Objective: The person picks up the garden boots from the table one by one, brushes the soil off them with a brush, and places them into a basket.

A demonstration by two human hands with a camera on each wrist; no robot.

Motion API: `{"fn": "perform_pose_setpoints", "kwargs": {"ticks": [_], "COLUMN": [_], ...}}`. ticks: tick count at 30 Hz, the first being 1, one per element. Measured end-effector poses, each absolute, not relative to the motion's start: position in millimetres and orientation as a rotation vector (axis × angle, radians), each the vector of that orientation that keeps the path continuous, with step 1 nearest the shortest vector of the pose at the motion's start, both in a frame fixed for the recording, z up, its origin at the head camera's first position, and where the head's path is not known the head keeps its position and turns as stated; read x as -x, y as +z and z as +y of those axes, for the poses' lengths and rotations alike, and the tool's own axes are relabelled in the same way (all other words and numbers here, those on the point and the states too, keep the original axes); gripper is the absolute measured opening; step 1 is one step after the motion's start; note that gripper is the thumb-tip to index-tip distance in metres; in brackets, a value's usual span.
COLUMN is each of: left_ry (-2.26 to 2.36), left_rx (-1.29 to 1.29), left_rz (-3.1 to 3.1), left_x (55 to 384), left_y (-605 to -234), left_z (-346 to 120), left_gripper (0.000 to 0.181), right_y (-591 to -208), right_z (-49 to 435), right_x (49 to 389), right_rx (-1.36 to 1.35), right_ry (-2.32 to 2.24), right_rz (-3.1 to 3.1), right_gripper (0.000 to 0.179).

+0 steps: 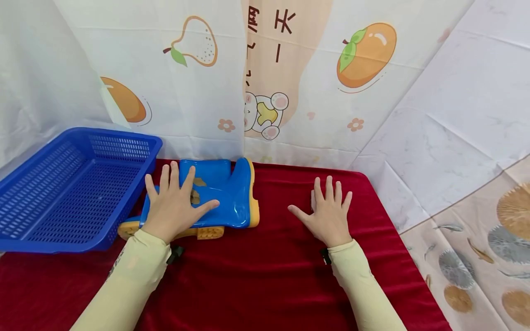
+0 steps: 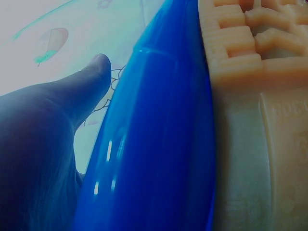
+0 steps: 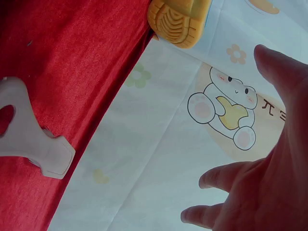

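All fingers are spread, released
Blue boots [image 1: 227, 202] are partly hidden by the left hand [image 1: 171, 204]; a pale object [image 3: 31, 132] by the right hand [image 1: 329, 215].

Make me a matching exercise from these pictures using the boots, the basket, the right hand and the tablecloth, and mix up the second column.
Column one:
1. boots
2. basket
3. right hand
4. tablecloth

Column two:
A. deep red, lying under other things
B. fingers spread, partly hiding a pale object in the head view
C. blue with yellow soles
D. blue with perforated sides, at the left of the head view

Right pairs: 1-C, 2-D, 3-B, 4-A.
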State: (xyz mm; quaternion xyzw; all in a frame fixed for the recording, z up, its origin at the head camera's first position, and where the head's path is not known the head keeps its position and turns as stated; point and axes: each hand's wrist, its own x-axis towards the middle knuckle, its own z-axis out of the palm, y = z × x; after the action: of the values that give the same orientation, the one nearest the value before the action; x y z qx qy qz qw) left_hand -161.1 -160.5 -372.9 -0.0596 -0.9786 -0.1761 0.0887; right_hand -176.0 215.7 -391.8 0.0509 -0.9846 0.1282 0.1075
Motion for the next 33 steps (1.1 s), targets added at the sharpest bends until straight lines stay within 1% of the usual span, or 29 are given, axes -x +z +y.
{"fn": "perform_pose_setpoints", "kwargs": {"ticks": [33], "left_ry": [-0.515], "left_rx": [0.2], "left_rz": [-2.913], "left_x": [158.8], "left_y": [-371.8], "left_z": [-155.6], "left_gripper": [0.111], "right_y": [-390.6], "right_z": [213.2], "right_x": [174.7], "right_rx": [-0.169], "right_ry": [0.386], "right_rz": [-2.897], "right_gripper": [0.114]}}
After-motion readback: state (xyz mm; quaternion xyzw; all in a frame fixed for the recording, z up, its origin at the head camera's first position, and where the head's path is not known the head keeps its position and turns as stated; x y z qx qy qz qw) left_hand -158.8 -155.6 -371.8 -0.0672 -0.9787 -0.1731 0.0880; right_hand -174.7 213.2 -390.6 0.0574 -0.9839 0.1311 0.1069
